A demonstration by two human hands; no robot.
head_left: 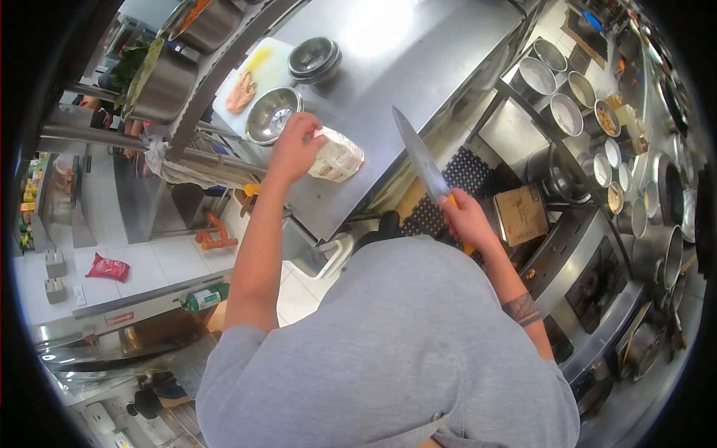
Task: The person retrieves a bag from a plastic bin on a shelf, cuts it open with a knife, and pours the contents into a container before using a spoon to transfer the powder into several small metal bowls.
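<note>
My right hand (467,216) is closed around the yellow handle of a large chef's knife (420,155), its blade pointing up and away from me. At the top of a white printed bag (337,158), my left hand (297,145) has its fingers curled in on the bag's upper edge; part of the grip is hidden. The bag stands near the corner of the steel table (388,82). Just beyond that hand sits a metal bowl (275,113). A piece of raw meat, apparently chicken (241,93), lies on a white cutting board (272,56).
Stacked metal bowls (314,58) stand behind the board. Large pots (160,82) line a shelf at upper left. On the right, a rack carries several containers (565,114) above a cardboard box (520,214) and a stove (601,280). A red packet (108,267) lies on the left counter.
</note>
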